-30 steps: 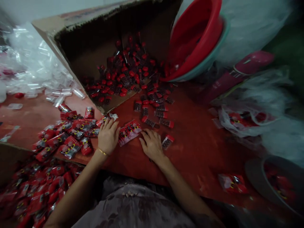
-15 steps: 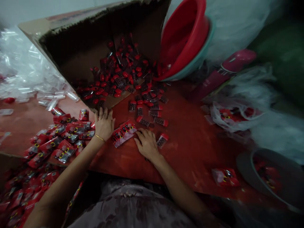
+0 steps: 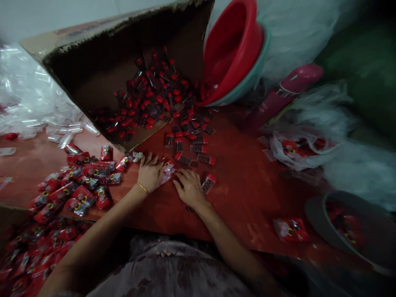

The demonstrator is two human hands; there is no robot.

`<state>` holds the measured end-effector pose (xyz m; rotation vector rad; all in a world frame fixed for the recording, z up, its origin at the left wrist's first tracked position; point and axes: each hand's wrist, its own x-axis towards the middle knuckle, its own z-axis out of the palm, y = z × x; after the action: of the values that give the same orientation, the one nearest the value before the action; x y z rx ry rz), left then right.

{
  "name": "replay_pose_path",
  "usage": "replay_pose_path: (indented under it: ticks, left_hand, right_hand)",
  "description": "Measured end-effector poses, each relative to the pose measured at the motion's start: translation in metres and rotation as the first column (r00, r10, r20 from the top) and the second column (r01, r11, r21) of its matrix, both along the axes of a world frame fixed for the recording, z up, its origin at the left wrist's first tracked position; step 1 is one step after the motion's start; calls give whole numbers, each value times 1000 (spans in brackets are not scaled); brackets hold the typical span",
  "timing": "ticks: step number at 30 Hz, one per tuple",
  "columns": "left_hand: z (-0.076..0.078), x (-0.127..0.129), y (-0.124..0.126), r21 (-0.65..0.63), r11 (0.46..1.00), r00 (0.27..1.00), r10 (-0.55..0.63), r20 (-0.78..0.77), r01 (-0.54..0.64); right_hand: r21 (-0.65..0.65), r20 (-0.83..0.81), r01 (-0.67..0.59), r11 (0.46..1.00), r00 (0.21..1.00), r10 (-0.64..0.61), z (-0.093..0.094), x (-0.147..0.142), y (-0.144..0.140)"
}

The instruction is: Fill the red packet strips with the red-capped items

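On the red tabletop (image 3: 247, 185), a small stack of red and pink printed packets (image 3: 168, 172) lies between my hands. My left hand (image 3: 151, 173), with a gold bangle at the wrist, rests over the stack's left part with its fingers stretched out, hiding much of it. My right hand (image 3: 191, 187) lies flat at the stack's right end, its fingertips at the edge. Just right of that hand is a small clear container with a red cap (image 3: 209, 183). Something small and dark shows partly under the right palm. Beyond the left fingertips lies a crumpled white scrap (image 3: 137, 156).
A tilted cardboard box (image 3: 120, 144) spills red-capped containers (image 3: 154, 107). Filled red packets (image 3: 80, 198) are heaped left, beside clear empty containers (image 3: 37, 95). A red basin (image 3: 258, 39), a pink bottle (image 3: 278, 99), a plastic bag (image 3: 275, 150) and a grey bucket (image 3: 315, 214) stand right.
My left hand has moved right from the box's corner onto the packet stack, uncovering the white scrap. The right hand stays at the stack's right end. The view has shifted slightly.
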<state>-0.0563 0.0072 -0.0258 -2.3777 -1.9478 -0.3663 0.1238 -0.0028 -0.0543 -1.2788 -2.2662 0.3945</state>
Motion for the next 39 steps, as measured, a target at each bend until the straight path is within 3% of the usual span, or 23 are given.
replay_pose_path:
  ticks: [4,9,13,19,22,25,28,32,35,37,39]
  left_hand:
    - [8,0,-8,48,999,999,1,34,-2]
    - [16,1,-15,85,995,998,-54,33,51]
    - [15,0,-17,78,994,997,-72,8,71]
    - [4,-6,-18,54,999,998,-6,60,2]
    - [-3,-7,-16,-26,1000,998,-14,59,16]
    - [-9,-6,-13,-94,995,996,38,84,-30]
    - [-8,-4,-12,-79,994,988,88,130,-79]
    - [11,2,-19,42,996,957,59,284,-74]
    - [28,13,-25,-44,999,825,46,563,-25]
    - [32,23,-26,-177,984,610,131,781,16]
    - [29,33,-26,-256,967,315,238,919,15]
  right_hand:
    - [-19,-233,45,999,971,-48,2,2,1]
    - [-236,-444,148,961,863,-242,17,-8,9]
    - [-280,-371,124,952,901,-227,22,-18,21]
    - [-193,-49,121,974,990,-132,15,-22,23]
    - [-165,-21,82,983,996,-87,15,-23,21]
    - [-161,-7,152,975,988,-155,14,-21,24]
    - [-205,-135,230,951,956,-261,14,-13,28]
    - [-371,-492,134,919,811,-317,21,-7,24]
    - [-348,-603,140,927,724,-336,28,-10,15]
    - [-334,-637,136,933,696,-330,30,-13,10]
    - [-355,-674,97,930,663,-327,30,-16,5]
